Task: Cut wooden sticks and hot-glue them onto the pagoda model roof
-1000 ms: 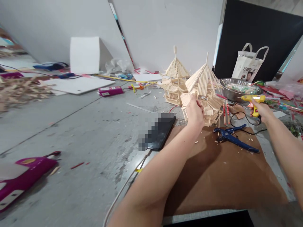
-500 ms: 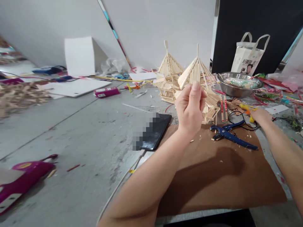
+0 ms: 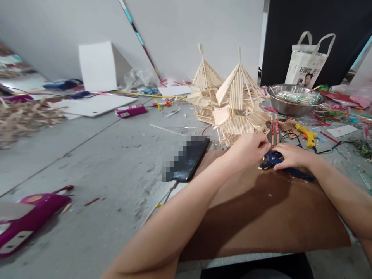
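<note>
Above the brown board (image 3: 261, 217), my left hand (image 3: 251, 149) is closed in front of the stick-built pagoda model (image 3: 236, 122); whatever its fingertips pinch is too small to make out. Just right of it, my right hand (image 3: 295, 157) reaches over the blue cutter (image 3: 299, 173), fingers curved and thumb apart. Its fingertips are close to the left hand's, and no held object shows between them. The yellow glue gun (image 3: 307, 135) lies behind my right hand. Two red-marked stick bundles (image 3: 277, 130) are just beyond both hands.
A dark phone (image 3: 190, 161) with a cable lies left of the board. The metal bowl (image 3: 296, 102) and white bag (image 3: 306, 64) stand at the back right. Purple devices (image 3: 31, 217) and a heap of sticks (image 3: 26, 116) are on the left.
My left hand has lowered from in front of the pagoda roof towards the cutter. My right hand has let go of the yellow glue gun and moved left over the cutter.
</note>
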Action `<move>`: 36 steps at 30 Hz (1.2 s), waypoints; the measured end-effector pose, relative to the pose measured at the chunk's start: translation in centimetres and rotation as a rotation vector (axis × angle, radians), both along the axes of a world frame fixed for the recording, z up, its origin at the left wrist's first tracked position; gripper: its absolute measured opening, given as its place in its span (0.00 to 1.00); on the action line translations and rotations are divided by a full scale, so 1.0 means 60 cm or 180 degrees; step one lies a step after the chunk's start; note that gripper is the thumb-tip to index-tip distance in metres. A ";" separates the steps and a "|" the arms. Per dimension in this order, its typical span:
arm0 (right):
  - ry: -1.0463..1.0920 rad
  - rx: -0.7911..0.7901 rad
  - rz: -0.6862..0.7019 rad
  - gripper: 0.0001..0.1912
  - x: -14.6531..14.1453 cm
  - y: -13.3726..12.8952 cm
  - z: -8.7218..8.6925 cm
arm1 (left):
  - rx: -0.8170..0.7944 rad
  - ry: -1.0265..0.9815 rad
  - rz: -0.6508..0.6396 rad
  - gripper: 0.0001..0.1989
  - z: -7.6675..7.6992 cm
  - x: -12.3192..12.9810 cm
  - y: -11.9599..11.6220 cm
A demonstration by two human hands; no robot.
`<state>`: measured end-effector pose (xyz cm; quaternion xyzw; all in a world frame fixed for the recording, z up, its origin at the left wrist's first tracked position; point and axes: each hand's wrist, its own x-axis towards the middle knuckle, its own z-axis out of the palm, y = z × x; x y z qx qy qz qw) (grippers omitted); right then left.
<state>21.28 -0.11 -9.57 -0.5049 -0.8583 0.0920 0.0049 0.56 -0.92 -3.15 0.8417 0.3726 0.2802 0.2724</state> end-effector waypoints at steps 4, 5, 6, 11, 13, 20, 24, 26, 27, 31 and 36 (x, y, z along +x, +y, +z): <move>-0.0046 0.0067 -0.0087 0.24 0.008 0.003 -0.005 | 0.0107 0.1192 -0.0283 0.11 -0.018 0.001 -0.009; -0.0024 0.0099 -0.0154 0.24 0.013 0.004 -0.004 | 0.0132 0.1385 -0.0343 0.11 -0.022 0.003 -0.012; 0.0023 0.0125 -0.0235 0.25 0.018 0.006 -0.003 | 0.0159 0.1524 -0.0383 0.11 -0.027 0.007 -0.014; 0.0331 0.0329 -0.0777 0.24 0.035 0.010 0.003 | 0.0400 0.1826 -0.0229 0.14 -0.070 0.034 -0.021; 0.0363 0.0451 -0.0912 0.23 0.037 0.012 0.001 | 0.0513 0.1986 -0.0119 0.15 -0.094 0.044 -0.021; 0.0206 0.0455 -0.0944 0.22 0.039 0.020 -0.023 | 0.0510 0.2282 -0.0032 0.14 -0.128 0.060 -0.012; 0.0166 0.0403 -0.0986 0.21 0.041 0.020 -0.027 | 0.0399 0.2408 -0.0215 0.12 -0.108 0.049 -0.016; 0.0121 0.0387 -0.0990 0.21 0.041 0.020 -0.028 | 0.0475 0.2402 -0.0312 0.13 -0.089 0.040 -0.019; 0.0092 0.0383 -0.0997 0.21 0.041 0.020 -0.028 | 0.0557 0.2365 -0.0336 0.13 -0.076 0.033 -0.020; 0.0003 0.0377 -0.0891 0.21 0.041 0.020 -0.032 | 0.0550 0.1788 0.0101 0.10 -0.018 0.000 -0.011; 0.0040 0.0417 -0.0838 0.22 0.044 0.019 -0.038 | 0.0650 -0.0801 0.1291 0.06 0.005 -0.046 0.040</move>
